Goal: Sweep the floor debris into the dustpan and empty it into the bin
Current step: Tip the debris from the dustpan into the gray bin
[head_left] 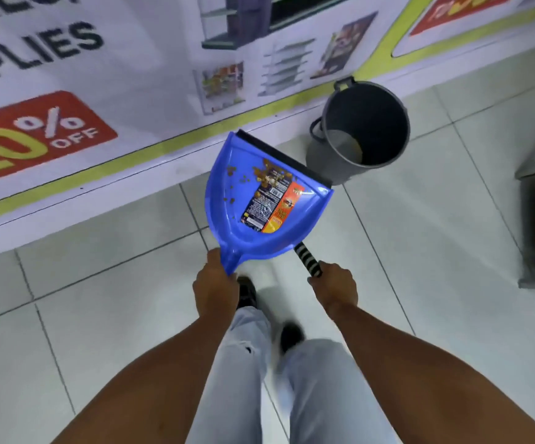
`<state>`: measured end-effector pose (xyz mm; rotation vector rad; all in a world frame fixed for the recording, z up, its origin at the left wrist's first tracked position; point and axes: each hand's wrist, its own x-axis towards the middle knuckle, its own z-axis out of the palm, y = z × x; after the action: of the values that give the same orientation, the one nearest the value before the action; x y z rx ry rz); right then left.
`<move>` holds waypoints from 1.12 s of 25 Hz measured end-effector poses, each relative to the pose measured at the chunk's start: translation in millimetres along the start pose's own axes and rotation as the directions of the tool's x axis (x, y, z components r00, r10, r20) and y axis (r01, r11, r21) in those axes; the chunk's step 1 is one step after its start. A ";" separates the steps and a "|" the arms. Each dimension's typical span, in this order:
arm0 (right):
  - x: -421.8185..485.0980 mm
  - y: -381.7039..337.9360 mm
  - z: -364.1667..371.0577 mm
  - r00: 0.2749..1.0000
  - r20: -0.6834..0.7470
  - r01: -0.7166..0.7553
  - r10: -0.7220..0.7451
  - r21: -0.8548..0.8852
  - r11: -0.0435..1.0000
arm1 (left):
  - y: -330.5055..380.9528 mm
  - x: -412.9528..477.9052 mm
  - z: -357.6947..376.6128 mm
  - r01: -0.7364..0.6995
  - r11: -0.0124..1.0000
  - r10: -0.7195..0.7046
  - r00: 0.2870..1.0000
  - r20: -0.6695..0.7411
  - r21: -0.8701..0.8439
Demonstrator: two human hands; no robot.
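Dustpan: the blue dustpan (259, 200) was held off the tiled floor (420, 251), just beside the bin, holding brown crumbs (269, 174) and a printed wrapper (269, 206) whose text was too small to read.
Bin: the grey bin (360, 129) stood open by the wall; its contents could not be told.
Left hand: the left hand (216, 288) was wrapped around the dustpan's handle.
Right hand: the right hand (335, 288) was closed around a black-and-white striped handle (308, 262).
Writing: the banner (99, 75) read "PLIES" and "% OFF".

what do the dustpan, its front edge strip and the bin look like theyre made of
Dustpan: seems moulded plastic, glossy blue, with soft sheen on its curved walls.
Front edge strip: looks like matte black rubber, though hard plastic is possible.
Bin: likely grey plastic, dull finish, thin rim and moulded handles.
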<state>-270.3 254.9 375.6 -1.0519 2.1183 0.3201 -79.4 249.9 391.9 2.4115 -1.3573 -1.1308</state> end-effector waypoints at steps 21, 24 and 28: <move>253.4 68.0 -224.9 0.970 0.241 0.116 -0.037 -0.323 0.939 | 353.7 156.2 144.7 -0.212 0.740 0.122 0.975 0.183 0.638; 264.9 65.9 -234.4 0.964 0.260 0.134 -0.045 -0.334 0.933 | 377.9 153.1 156.4 -0.338 0.580 0.218 0.941 0.259 0.741; 274.9 62.5 -237.7 0.954 0.297 0.149 -0.046 -0.334 0.931 | 401.1 153.5 167.4 -0.502 0.331 0.309 0.858 0.410 0.799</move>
<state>-546.6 13.1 340.1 -1.2288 1.7786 0.7797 -414.8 -66.1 377.6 2.1474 -3.0496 -0.4922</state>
